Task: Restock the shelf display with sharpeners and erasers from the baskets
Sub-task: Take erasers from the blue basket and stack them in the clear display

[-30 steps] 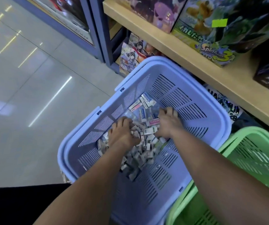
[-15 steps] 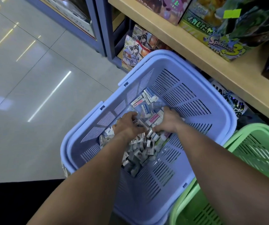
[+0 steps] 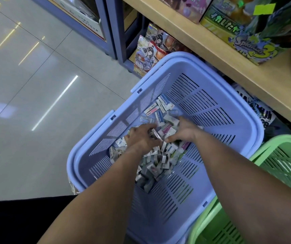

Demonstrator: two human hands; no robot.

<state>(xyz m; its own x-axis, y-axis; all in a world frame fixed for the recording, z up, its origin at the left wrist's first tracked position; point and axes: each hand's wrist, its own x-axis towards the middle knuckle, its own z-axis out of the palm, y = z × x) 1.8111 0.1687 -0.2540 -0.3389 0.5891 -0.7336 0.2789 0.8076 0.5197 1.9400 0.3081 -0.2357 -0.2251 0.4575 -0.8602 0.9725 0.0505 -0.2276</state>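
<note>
We read "Hard Eraser" on the blue-and-white sleeves among the erasers heaped in the blue basket on the floor — the smaller packets are too blurred to read. The left hand has its fingers curled round a few erasers. The right hand digs into the heap with its fingers hidden, so we cannot tell their grip. A green basket stands just beside. On the shelf above, a box reads "Splatoon 3".
</note>
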